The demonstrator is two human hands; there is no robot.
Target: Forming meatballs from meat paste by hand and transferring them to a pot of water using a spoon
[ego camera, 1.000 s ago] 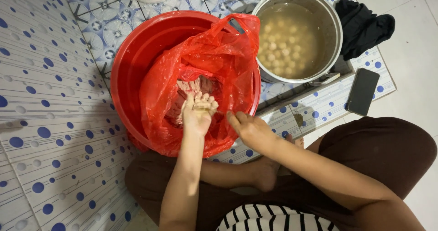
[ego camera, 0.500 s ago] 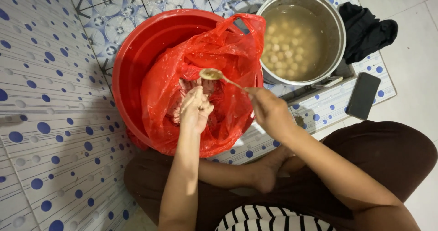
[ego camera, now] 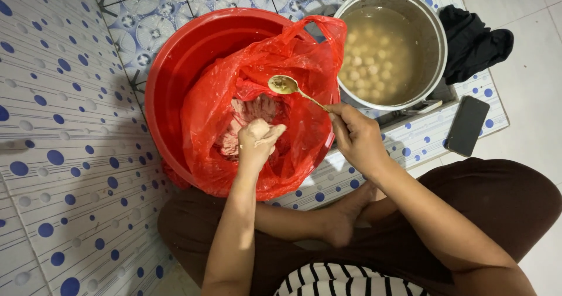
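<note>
Red basin (ego camera: 175, 79), red bag (ego camera: 293, 56), seemingly pinkish paste (ego camera: 252, 110).

A round steel pot (ego camera: 436, 35) of cloudy broth with pale balls floating in it stands at the far right of the blue-dotted tiled floor (ego camera: 64, 173). Just beside its right rim lies a crumpled black cloth (ego camera: 474, 38); nearer, a flat black phone (ego camera: 468, 126) rests on the tile's edge.
</note>
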